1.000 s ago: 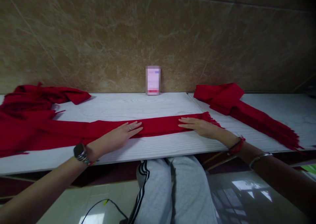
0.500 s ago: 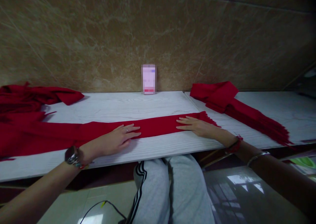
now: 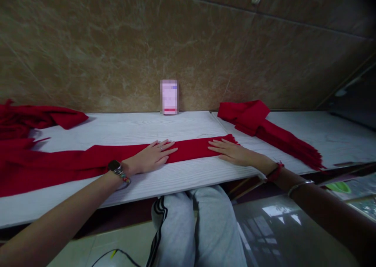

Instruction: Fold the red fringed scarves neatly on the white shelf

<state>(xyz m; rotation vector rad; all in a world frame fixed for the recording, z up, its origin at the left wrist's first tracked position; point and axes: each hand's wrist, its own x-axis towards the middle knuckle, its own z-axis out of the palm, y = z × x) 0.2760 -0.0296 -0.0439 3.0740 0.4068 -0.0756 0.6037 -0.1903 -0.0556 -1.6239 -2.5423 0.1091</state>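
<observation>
A long red scarf (image 3: 194,149) lies stretched along the white table (image 3: 188,175). My left hand (image 3: 152,156) rests flat on its middle, fingers stretched out, a ring on one finger and a watch at the wrist. My right hand (image 3: 230,151) lies flat and open on the scarf's fringed right end, with a red band at the wrist. The scarf's left part runs off toward the left edge of view.
A folded red scarf (image 3: 264,128) with fringe lies at the right of the table. More red scarves (image 3: 32,120) are bunched at the far left. A small pink card (image 3: 169,97) leans on the brown marble wall. My grey-trousered legs are under the table edge.
Both hands stayed flat on the scarf; the left hand slid a little to the right along it. The view shifted, so everything sits further left in the picture.
</observation>
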